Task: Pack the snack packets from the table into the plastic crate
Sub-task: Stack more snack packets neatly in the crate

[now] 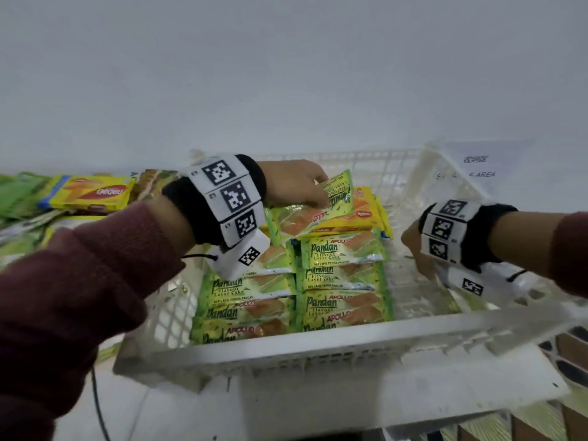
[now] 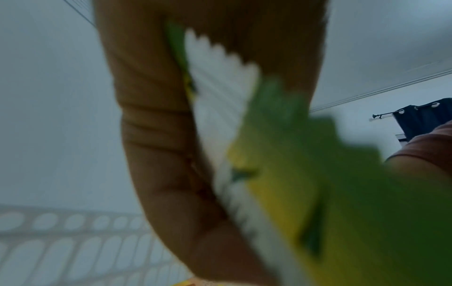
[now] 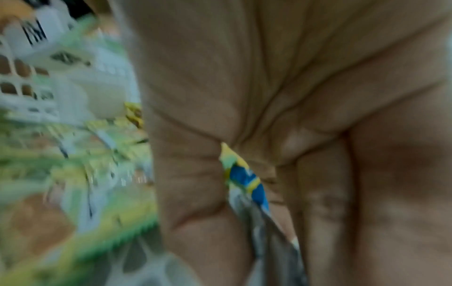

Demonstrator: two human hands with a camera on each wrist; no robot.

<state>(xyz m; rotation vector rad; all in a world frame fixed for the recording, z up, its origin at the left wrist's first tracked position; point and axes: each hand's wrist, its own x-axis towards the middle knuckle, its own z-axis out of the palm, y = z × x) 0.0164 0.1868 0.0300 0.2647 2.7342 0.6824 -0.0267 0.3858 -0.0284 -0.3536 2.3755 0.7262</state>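
A white plastic crate (image 1: 318, 342) fills the middle of the head view. Green Pandan cake packets (image 1: 340, 281) lie inside it in two overlapping columns, with yellow packets (image 1: 366, 214) at the far end. My left hand (image 1: 305, 189) pinches one green Pandan packet (image 1: 337, 198) just above the yellow ones. In the left wrist view the thumb (image 2: 156, 135) presses on that packet (image 2: 318, 174). My right hand (image 1: 420, 259) is low inside the crate, right of the stack, fingers straight. A blue and yellow packet edge (image 3: 247, 180) shows through a gap in that hand (image 3: 293, 96).
More packets lie on the table left of the crate: a yellow one (image 1: 92, 192) and green ones (image 1: 19, 195). A paper label (image 1: 477, 167) hangs on the wall at the back right. A black cable (image 1: 98, 402) runs down at the front left.
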